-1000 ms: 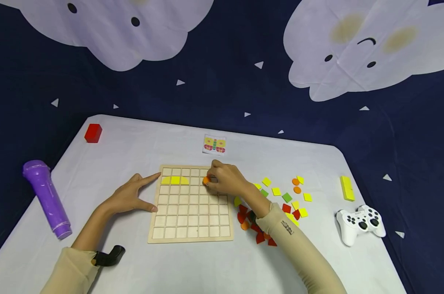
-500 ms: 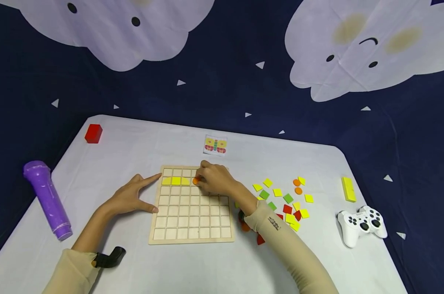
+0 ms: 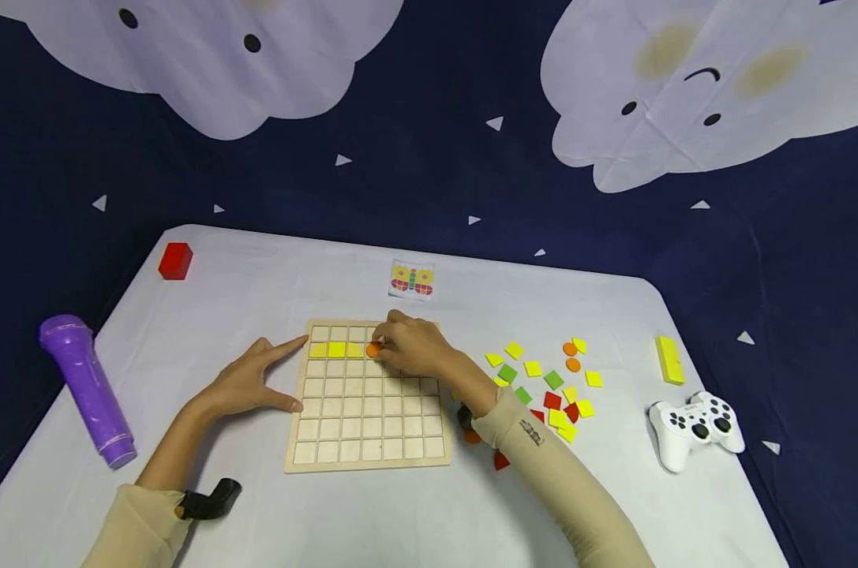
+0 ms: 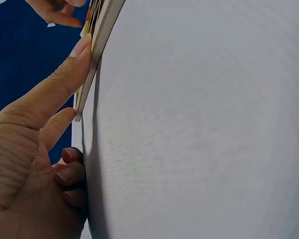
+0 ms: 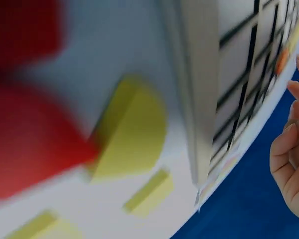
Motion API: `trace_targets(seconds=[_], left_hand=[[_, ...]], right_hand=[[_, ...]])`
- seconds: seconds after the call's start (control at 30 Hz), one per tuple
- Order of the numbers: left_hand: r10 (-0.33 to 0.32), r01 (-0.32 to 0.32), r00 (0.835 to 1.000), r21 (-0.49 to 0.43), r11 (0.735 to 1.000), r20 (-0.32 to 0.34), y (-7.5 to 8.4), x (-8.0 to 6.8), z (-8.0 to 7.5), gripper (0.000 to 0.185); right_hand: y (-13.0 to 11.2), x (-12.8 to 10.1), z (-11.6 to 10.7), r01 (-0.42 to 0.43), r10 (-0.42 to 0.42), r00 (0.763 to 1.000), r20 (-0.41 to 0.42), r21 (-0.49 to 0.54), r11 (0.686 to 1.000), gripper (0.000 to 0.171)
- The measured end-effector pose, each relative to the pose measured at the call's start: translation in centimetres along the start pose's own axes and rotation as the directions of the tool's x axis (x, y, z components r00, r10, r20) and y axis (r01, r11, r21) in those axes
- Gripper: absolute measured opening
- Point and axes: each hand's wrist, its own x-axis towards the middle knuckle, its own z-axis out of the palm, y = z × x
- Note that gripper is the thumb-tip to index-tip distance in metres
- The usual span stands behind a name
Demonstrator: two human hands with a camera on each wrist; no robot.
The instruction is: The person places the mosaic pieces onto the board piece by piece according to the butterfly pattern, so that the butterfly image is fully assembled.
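A wooden grid board (image 3: 366, 430) lies on the white table. Three yellow pieces (image 3: 336, 349) sit in its second row at the left. My right hand (image 3: 409, 347) is over the board's upper middle and pinches an orange round piece (image 3: 373, 350) down at the cell right of the yellow ones. My left hand (image 3: 252, 382) rests on the table at the board's left edge, forefinger and thumb spread against the wooden board edge (image 4: 93, 64). In the right wrist view the wooden board edge (image 5: 197, 99) and a yellow half-round piece (image 5: 134, 134) show close up.
Loose yellow, green, red and orange pieces (image 3: 549, 386) lie right of the board. A pattern card (image 3: 412, 280) sits behind it. A purple microphone (image 3: 88, 390) and red block (image 3: 175, 261) are at the left; a yellow block (image 3: 669, 360) and white game controller (image 3: 695, 430) at the right.
My right hand has carried the orange piece leftwards along the second row, to just beside the yellow pieces. The left hand has stayed in place.
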Motion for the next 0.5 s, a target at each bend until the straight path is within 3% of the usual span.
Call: trace_targets(seconds=[0.3, 0.5], left_hand=[[-0.024, 0.024, 1.000, 0.031, 0.999, 0.001, 0.0, 0.0, -0.1, 0.115], [-0.025, 0.025, 1.000, 0.017, 1.000, 0.011, 0.2, 0.0, -0.1, 0.115]], right_hand=[[4.1, -4.5, -1.9, -0.037, 0.037, 0.998, -0.060, 0.003, 0.999, 0.023], [6.4, -7.6, -2.1, -0.100, 0.100, 0.994, -0.050, -0.001, 0.995, 0.022]])
